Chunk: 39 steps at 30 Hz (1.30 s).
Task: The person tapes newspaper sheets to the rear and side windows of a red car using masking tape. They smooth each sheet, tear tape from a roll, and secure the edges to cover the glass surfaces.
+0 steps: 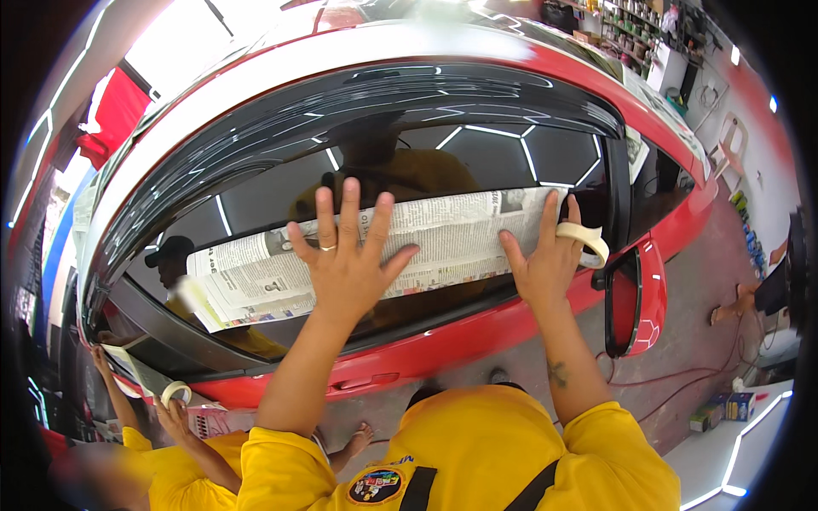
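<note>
A long folded sheet of newspaper [452, 232] lies against the dark side window [503, 153] of a red car. My left hand [345, 268] is open, fingers spread flat on the paper left of its middle, with a ring on one finger. Near the paper's right end, my right hand [545, 266] presses with thumb and fingertips. A roll of cream masking tape [596, 245] sits at its outer side, held by the curled outer fingers, which are partly hidden.
The red side mirror [649, 298] juts out right of my right hand. At lower left a co-worker in yellow holds another tape roll [176, 392] and newspaper by the car. A hose [682, 372] crosses the floor at right; shelves [635, 30] stand behind.
</note>
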Available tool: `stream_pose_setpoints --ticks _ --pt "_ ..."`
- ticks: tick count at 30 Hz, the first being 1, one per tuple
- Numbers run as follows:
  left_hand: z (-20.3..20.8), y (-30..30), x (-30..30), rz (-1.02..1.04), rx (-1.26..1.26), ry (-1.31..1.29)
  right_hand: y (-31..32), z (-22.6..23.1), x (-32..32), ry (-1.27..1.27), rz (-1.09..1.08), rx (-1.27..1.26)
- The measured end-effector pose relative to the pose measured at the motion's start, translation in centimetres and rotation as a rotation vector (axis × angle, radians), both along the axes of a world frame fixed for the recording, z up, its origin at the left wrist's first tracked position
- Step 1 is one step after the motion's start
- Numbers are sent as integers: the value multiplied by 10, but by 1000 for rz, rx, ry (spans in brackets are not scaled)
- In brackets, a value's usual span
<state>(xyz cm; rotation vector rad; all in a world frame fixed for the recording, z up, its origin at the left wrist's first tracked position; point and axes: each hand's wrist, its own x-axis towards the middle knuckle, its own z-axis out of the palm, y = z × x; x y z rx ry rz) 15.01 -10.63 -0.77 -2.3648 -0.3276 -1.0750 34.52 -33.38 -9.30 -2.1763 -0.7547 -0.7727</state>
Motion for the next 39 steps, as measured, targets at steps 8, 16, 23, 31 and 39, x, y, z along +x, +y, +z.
stream_pose_setpoints --ticks 8,16,23,31,39 --pt "15 15 -8 -85 97 100 -2 6 0 50 -62 -68" --pt "30 12 -12 -125 -44 206 -8 7 -6 22 -98 -46" --pt "33 12 -11 -126 -23 200 46 49 -88 -155 133 250" --pt "29 13 -7 -154 -27 148 75 34 -74 -149 63 85" --pt "35 12 -16 -148 -46 206 1 -8 20 -44 -254 28"
